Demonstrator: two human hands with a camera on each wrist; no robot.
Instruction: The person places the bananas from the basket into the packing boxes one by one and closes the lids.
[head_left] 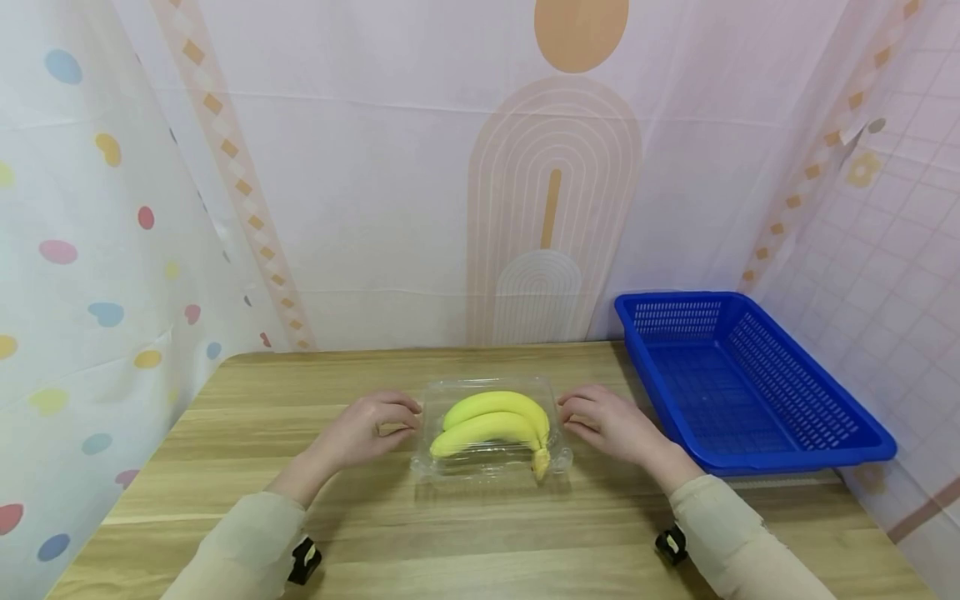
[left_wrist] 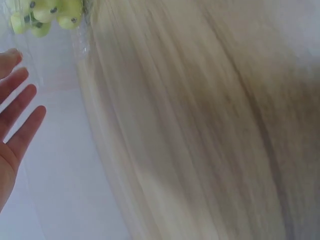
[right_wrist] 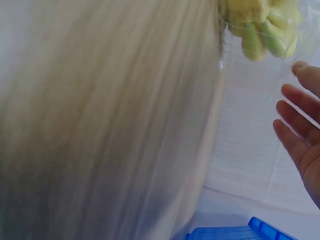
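A bunch of yellow bananas (head_left: 491, 429) lies in a clear plastic clamshell box (head_left: 480, 473) on the wooden table. The stem end points to the near right corner of the box. At the left side of the box is my left hand (head_left: 378, 427), its fingertips by the wall. My right hand (head_left: 607, 422) is on the opposite side, fingertips near the right wall. Whether either hand touches the plastic is hard to tell. Both wrist views show fingers loosely extended, holding nothing. Dark-tipped banana ends (left_wrist: 45, 12) show in the left wrist view, top left.
A blue plastic basket (head_left: 780, 461) with slotted walls stands at the right of the table (head_left: 480, 550), close to my right hand. Behind the table hangs a patterned curtain (head_left: 360, 208), and a dotted one (head_left: 112, 275) hangs along the left.
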